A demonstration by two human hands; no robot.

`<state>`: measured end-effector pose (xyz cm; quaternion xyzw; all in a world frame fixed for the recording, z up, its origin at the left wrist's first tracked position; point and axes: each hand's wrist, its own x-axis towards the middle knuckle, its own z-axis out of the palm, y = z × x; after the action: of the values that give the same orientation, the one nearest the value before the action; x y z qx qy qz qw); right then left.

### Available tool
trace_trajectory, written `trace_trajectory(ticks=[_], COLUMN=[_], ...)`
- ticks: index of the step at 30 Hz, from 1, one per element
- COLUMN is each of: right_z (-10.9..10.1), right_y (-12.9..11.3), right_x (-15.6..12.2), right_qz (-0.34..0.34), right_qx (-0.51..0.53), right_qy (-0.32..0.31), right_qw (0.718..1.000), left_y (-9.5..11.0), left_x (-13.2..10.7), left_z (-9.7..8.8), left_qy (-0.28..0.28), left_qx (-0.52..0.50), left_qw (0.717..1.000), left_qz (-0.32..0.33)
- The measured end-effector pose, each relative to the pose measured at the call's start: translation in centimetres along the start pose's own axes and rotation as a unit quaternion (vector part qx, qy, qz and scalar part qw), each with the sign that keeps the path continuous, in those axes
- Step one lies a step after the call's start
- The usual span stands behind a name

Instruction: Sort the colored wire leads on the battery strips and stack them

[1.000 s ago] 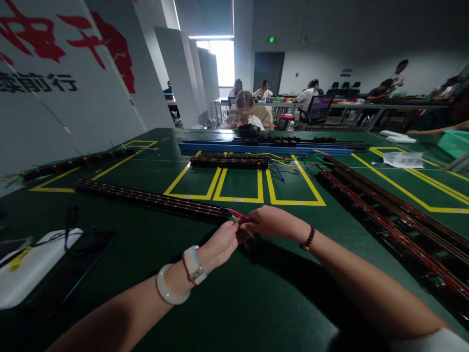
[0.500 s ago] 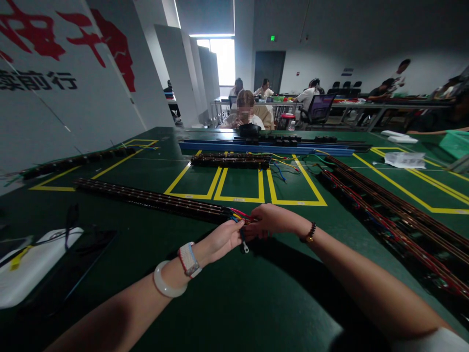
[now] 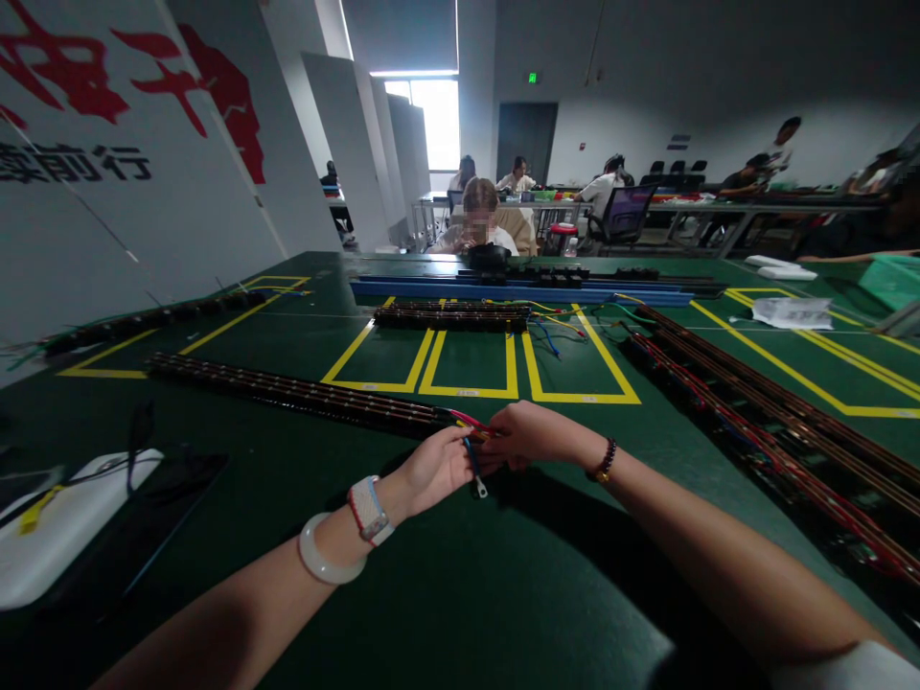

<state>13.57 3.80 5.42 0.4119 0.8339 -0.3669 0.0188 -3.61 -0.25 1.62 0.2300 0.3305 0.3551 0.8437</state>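
A long dark wire harness (image 3: pixel 302 391) lies slanting across the green table, its coloured wires (image 3: pixel 471 421) spreading from the near right end. My left hand (image 3: pixel 437 471) is at these wires, palm partly turned up, thumb on top and fingers curled beneath them. From the other side, my right hand (image 3: pixel 536 433) pinches the same wires; its fingertips are partly hidden. Between the hands a blue wire (image 3: pixel 471 454) hangs down, ending in a metal ring terminal (image 3: pixel 481 489).
Yellow tape frames (image 3: pixel 471 392) mark the green table (image 3: pixel 402 613). A shorter harness (image 3: pixel 452 316) lies ahead, long bundles (image 3: pixel 762 441) at right, blue trunking (image 3: pixel 517 290) behind. A white device (image 3: pixel 79 522) and dark tablet (image 3: pixel 158 527) lie left. A person (image 3: pixel 483 216) sits opposite.
My left hand's palm has opened out a little and shows more. The blue wire between my hands is more exposed. My right hand has turned slightly at the wires.
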Motion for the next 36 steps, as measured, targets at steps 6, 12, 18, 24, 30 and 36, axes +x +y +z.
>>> trace_trajectory(ticks=[6, 12, 18, 24, 30, 36], right_z=[-0.1, 0.3, 2.3, 4.3, 5.3, 5.4], right_y=[0.3, -1.4, -2.9, -3.3, -2.8, -2.5], right_x=[0.0, -0.6, -0.7, -0.8, -0.5, -0.2], right_qz=[-0.018, 0.0, -0.007, -0.035, -0.034, -0.029], right_qx=[0.005, -0.163, -0.374, -0.364, -0.363, -0.362], right_qy=[-0.018, 0.067, 0.121, 0.167, 0.199, 0.195], right_qw=[1.0, 0.984, 0.92, 0.916, 0.91, 0.911], left_y=[-0.2, -0.2, 0.0, 0.0, -0.2, -0.2], left_x=[0.2, 0.2, -0.1, 0.1, 0.3, 0.1], left_z=[-0.3, -1.1, -1.1, -0.5, -0.4, 0.1], left_qy=[0.021, -0.033, -0.048, -0.05, -0.028, 0.036], left_qx=[-0.001, 0.019, -0.008, -0.025, 0.0, 0.032], left_qw=[1.0, 0.999, 0.999, 0.998, 0.999, 0.999], left_qz=[0.012, 0.015, -0.019, -0.023, -0.026, -0.006])
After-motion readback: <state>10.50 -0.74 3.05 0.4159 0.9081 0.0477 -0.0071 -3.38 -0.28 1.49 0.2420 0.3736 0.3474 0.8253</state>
